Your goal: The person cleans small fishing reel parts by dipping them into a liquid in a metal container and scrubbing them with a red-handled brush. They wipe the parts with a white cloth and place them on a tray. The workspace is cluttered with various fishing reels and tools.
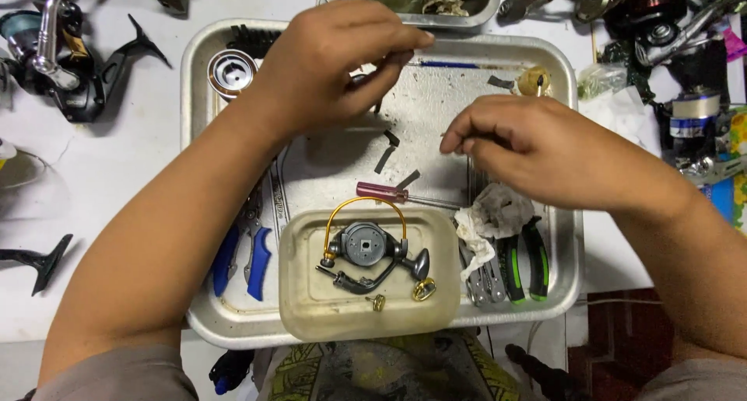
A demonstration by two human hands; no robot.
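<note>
My left hand hovers over the back of a metal tray, fingers pinched around a small dark part that is mostly hidden. My right hand is over the tray's right side, fingertips pinched on something tiny and thin that I cannot make out. In front of both hands a shallow plastic tub holds a fishing reel rotor with a gold bail wire and small gold parts. A screwdriver with a maroon handle lies on the tray between the tub and my hands.
Blue-handled pliers, green-handled pliers, a crumpled rag and a reel spool lie in the tray. Fishing reels sit at the far left and far right. A metal container stands behind the tray.
</note>
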